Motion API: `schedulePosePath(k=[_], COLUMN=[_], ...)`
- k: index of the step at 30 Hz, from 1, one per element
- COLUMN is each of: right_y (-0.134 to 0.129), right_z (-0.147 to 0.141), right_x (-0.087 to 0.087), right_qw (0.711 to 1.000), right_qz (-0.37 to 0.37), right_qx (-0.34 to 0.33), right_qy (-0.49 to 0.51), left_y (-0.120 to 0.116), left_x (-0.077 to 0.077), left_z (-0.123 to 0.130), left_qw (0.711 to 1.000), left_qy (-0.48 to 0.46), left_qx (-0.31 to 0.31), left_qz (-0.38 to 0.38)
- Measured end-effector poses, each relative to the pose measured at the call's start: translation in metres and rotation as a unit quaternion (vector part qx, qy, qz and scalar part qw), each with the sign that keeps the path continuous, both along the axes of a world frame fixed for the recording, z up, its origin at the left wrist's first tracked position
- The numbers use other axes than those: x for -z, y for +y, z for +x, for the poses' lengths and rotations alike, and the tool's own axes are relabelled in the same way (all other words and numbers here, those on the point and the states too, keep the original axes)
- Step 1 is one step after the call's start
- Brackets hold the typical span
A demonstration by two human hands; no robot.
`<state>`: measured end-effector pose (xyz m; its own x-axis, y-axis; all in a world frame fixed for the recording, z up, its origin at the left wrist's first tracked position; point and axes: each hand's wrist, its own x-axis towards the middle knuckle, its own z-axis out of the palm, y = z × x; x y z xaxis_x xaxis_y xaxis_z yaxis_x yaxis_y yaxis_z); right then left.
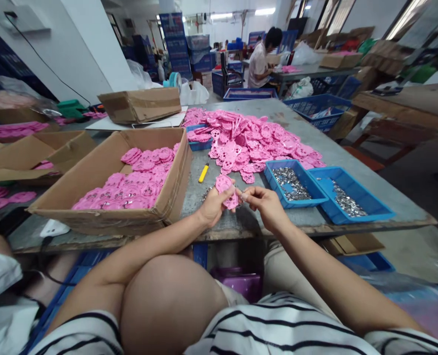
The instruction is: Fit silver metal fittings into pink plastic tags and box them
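Near the table's front edge, my left hand (215, 204) is closed on a pink piece (224, 185) that has small holes in it. The fingertips of my right hand (258, 199) are pinched together at the right side of that piece; what they hold is too small to make out. Some small metal parts (206, 194) lie beside my left hand. Behind my hands spreads a large heap of pink pieces (256, 140). To the right, a blue tray (317, 201) holds small silvery metal parts, and a second blue tray (380, 215) with more metal parts stands beside it.
A cardboard box (182, 182) with rows of pink pieces stands at my left. A yellow-handled tool (203, 173) lies between box and heap. Another carton (141, 106) sits behind. A person (259, 64) sits at a far table. Someone's clothing shows at the lower left.
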<state>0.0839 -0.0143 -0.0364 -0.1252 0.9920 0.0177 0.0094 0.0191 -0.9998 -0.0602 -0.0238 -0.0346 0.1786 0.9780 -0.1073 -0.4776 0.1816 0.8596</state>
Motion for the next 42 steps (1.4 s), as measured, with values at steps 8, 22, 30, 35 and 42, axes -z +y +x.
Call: schedulePosePath(k=[8, 22, 30, 35, 42], right_y=[-0.004, -0.007, -0.007, -0.009, -0.007], right_z=[-0.007, -0.012, -0.015, -0.017, -0.015], right_x=[-0.002, -0.002, 0.000, 0.001, 0.000], right_qw=[0.997, 0.996, 0.995, 0.994, 0.992], right_qz=[0.069, 0.089, 0.079, 0.080, 0.105], right_qx=[0.022, 0.022, 0.053, 0.066, 0.066], right_qy=[0.034, -0.005, 0.011, 0.022, -0.002], left_y=[-0.005, -0.007, -0.009, -0.009, -0.009], left_x=[-0.011, -0.013, -0.014, -0.015, -0.015], left_z=[0.000, 0.002, 0.002, 0.004, 0.003], left_qw=[0.993, 0.990, 0.990, 0.988, 0.985], left_qy=[-0.105, -0.134, -0.133, -0.145, -0.166], left_qx=[0.021, 0.025, 0.026, 0.030, 0.034], left_qz=[-0.045, -0.038, -0.035, -0.037, -0.037])
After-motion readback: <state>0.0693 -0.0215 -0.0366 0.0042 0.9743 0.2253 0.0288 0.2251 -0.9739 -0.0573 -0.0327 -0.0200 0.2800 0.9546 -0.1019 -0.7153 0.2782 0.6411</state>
